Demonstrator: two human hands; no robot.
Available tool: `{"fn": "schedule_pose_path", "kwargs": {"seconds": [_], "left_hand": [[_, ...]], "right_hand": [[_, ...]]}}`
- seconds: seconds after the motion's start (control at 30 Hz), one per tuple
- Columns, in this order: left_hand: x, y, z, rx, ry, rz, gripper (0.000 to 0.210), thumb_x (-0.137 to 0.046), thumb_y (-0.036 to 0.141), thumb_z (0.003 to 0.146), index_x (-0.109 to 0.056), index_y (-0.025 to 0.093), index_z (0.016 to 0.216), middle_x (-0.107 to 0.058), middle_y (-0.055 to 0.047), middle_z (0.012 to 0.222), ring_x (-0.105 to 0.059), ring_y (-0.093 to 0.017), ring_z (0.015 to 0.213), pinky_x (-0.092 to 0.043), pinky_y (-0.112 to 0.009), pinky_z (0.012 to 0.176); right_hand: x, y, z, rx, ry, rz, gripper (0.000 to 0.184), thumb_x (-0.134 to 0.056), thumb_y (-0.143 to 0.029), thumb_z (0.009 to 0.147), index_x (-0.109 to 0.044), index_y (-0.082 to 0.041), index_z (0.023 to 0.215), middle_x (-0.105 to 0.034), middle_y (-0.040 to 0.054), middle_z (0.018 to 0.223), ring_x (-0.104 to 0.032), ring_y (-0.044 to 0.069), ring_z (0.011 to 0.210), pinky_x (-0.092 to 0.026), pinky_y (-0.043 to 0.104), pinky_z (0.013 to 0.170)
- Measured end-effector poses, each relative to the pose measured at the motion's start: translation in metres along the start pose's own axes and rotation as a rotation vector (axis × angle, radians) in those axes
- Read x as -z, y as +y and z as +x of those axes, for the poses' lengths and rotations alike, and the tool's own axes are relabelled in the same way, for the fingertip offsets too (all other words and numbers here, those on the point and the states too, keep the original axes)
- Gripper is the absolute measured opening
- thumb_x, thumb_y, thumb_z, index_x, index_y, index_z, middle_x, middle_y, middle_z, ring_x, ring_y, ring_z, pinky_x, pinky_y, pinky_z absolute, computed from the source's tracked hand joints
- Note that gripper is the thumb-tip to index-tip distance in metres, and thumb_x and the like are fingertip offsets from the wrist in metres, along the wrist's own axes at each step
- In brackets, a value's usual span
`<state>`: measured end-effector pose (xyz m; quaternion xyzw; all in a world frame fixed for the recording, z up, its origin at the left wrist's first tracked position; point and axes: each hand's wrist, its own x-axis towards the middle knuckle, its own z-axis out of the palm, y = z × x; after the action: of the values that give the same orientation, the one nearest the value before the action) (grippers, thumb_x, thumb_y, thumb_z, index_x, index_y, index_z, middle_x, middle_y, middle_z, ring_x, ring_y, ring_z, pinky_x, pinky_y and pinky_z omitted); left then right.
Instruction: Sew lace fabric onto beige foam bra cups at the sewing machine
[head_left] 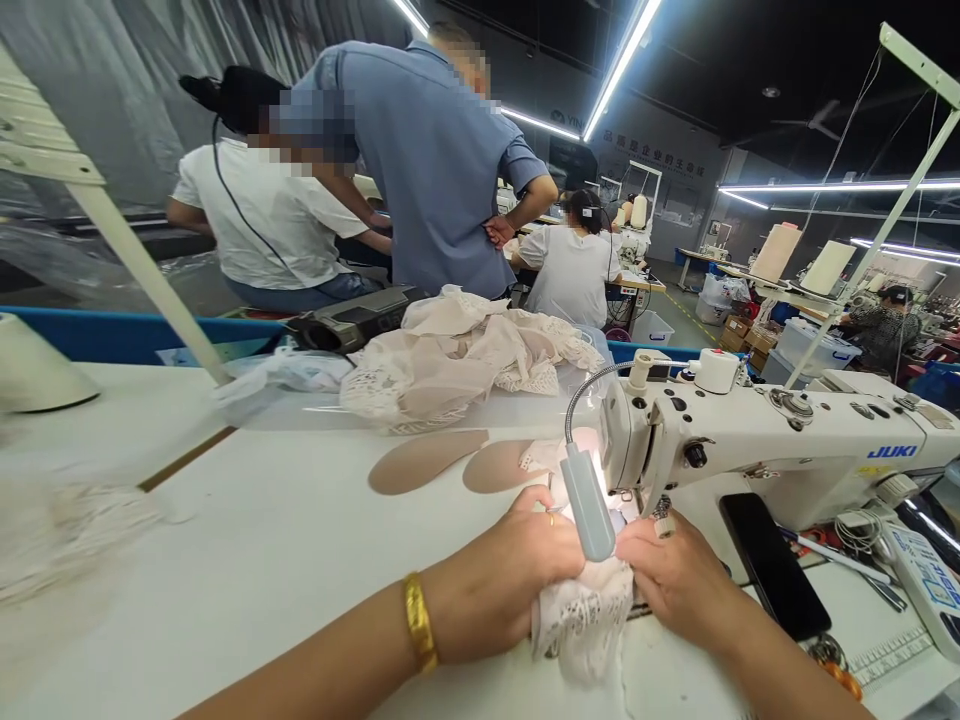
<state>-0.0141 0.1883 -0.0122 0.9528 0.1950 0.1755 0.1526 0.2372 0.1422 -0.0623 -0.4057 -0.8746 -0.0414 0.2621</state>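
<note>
A piece of cream lace fabric (583,622) lies under the head of a white sewing machine (757,435) and hangs toward me. My left hand (514,565), with a gold bracelet at the wrist, is closed on the fabric's left side. On the other side, my right hand (679,575) pinches its edge close to the needle area. A grey gooseneck lamp (588,510) hides the needle and part of the fingertips. Two beige oval fabric pieces (424,462) lie flat behind my left hand, the right one partly under lace.
Piled lace garments (480,350) sit at the table's back edge. A black phone (774,565), scissors and a control box (926,575) lie right. A thread cone (41,365) and blurred lace (67,530) are left. Co-workers sit and stand beyond the table.
</note>
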Motion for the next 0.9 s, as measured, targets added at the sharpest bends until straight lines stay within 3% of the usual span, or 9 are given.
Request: {"fn": "schedule_pose_path", "kwargs": {"seconds": [0.1,0.3,0.57,0.7,0.77,0.83,0.87,0.9], "left_hand": [[0.0,-0.006,0.004,-0.011,-0.042,-0.027,0.025,-0.061,0.011,0.08,-0.074,0.028,0.093,-0.076,-0.002,0.087,-0.065,-0.026,0.092,-0.035,-0.043,0.103],[-0.002,-0.013,0.007,-0.049,-0.014,-0.056,0.027,-0.059,0.015,0.086,-0.075,0.03,0.103,-0.077,-0.003,0.105,-0.065,-0.028,0.107,-0.032,-0.044,0.109],[0.002,-0.007,-0.001,0.003,-0.071,-0.078,0.023,-0.056,0.011,0.087,-0.071,0.028,0.092,-0.076,-0.001,0.091,-0.065,-0.024,0.092,-0.033,-0.043,0.11],[0.006,0.004,-0.008,0.128,-0.077,0.065,0.023,-0.062,0.016,0.084,-0.072,0.028,0.101,-0.075,-0.004,0.108,-0.063,-0.029,0.102,-0.03,-0.05,0.111],[0.004,0.013,-0.008,0.248,-0.1,0.186,0.017,-0.067,0.025,0.084,-0.072,0.024,0.1,-0.073,-0.009,0.107,-0.062,-0.033,0.101,-0.034,-0.054,0.104],[0.0,0.021,-0.007,0.32,-0.141,0.264,0.017,-0.069,0.034,0.086,-0.071,0.02,0.095,-0.071,-0.013,0.102,-0.061,-0.036,0.098,-0.038,-0.054,0.097],[-0.002,0.023,-0.007,0.331,-0.16,0.277,0.02,-0.069,0.038,0.087,-0.071,0.019,0.095,-0.071,-0.014,0.101,-0.06,-0.036,0.098,-0.039,-0.054,0.095],[-0.004,0.024,-0.007,0.329,-0.169,0.269,0.026,-0.07,0.043,0.088,-0.071,0.019,0.097,-0.071,-0.015,0.103,-0.06,-0.037,0.098,-0.039,-0.053,0.094]], "right_hand": [[0.003,0.0,0.003,-0.036,0.055,-0.008,0.029,-0.049,0.0,0.082,-0.063,-0.023,0.093,-0.069,0.0055,0.092,-0.055,0.024,0.084,-0.047,0.033,0.073],[0.002,0.003,0.006,-0.112,0.13,0.053,0.029,-0.043,0.0,0.092,-0.062,-0.023,0.094,-0.067,0.0082,0.087,-0.061,0.027,0.089,-0.053,0.038,0.079],[0.01,-0.006,0.001,-0.049,0.164,0.083,0.03,-0.043,-0.003,0.094,-0.061,-0.023,0.107,-0.069,0.0051,0.088,-0.058,0.023,0.078,-0.048,0.034,0.07],[0.016,-0.017,0.003,0.077,0.082,0.17,0.025,-0.055,-0.022,0.104,-0.057,-0.024,0.129,-0.074,0.0075,0.114,-0.064,0.025,0.099,-0.047,0.04,0.09],[0.013,-0.021,0.005,0.108,0.011,0.183,0.033,-0.065,-0.035,0.103,-0.055,-0.023,0.131,-0.073,0.0081,0.117,-0.063,0.027,0.108,-0.046,0.039,0.093],[0.006,-0.021,0.006,0.08,-0.047,0.114,0.022,-0.066,-0.032,0.102,-0.06,-0.023,0.121,-0.072,0.0061,0.105,-0.062,0.025,0.099,-0.046,0.035,0.086],[0.003,-0.019,0.006,0.06,-0.07,0.067,0.01,-0.062,-0.024,0.103,-0.062,-0.023,0.113,-0.07,0.0047,0.098,-0.061,0.024,0.092,-0.045,0.034,0.082],[-0.001,-0.017,0.005,0.042,-0.085,0.025,0.01,-0.057,-0.016,0.103,-0.063,-0.024,0.106,-0.068,0.0036,0.092,-0.058,0.023,0.086,-0.044,0.032,0.079]]}}
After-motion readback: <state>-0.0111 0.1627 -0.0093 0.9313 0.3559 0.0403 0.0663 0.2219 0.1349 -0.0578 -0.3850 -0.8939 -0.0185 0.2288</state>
